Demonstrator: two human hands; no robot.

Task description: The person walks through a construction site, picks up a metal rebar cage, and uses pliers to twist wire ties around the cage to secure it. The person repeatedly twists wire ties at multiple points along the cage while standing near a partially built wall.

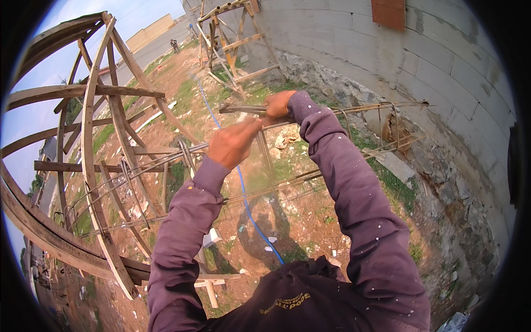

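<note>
A long cage of thin steel reinforcing bars (365,107) with bent stirrups (128,185) runs across in front of me at waist height. My left hand (235,143) is closed at its upper bar, fingers curled over the steel. Just ahead and to the right, my right hand (278,108) is closed around a bent grey steel piece (243,109) that sticks out to the left. Whether this is a bundle of stirrups or a tool I cannot tell. The two hands nearly touch, and the fingertips of both are partly hidden.
Wooden frames of poles and planks (88,144) stand at the left, with another wooden scaffold (232,47) at the back. A grey block wall (442,61) on a rough stone footing rises at the right. A blue hose (246,205) crosses the littered ground. Far off is a person (175,46).
</note>
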